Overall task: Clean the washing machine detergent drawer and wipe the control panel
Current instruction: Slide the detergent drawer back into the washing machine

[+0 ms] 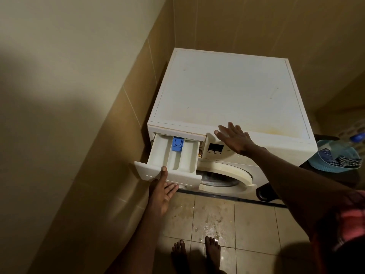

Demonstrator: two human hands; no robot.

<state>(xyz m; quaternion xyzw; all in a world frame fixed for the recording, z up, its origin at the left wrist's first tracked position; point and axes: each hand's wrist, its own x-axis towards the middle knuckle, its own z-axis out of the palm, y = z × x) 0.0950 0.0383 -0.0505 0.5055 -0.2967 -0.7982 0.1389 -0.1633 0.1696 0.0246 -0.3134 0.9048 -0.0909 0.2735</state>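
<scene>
At the left, the white plastic detergent drawer [173, 157] with a blue insert [177, 143] stands pulled far out of the white front-loading washing machine [227, 91]. The left hand [163, 191] grips the drawer's front panel from below, thumb pressed on the top edge and fingers curled under the lip. Further right, the right hand [235, 138] lies flat with fingers spread on the machine's front top edge, just above the small dark control panel [215, 148]. At the far right sits a blue plastic basin [335, 161] holding cloths.
</scene>
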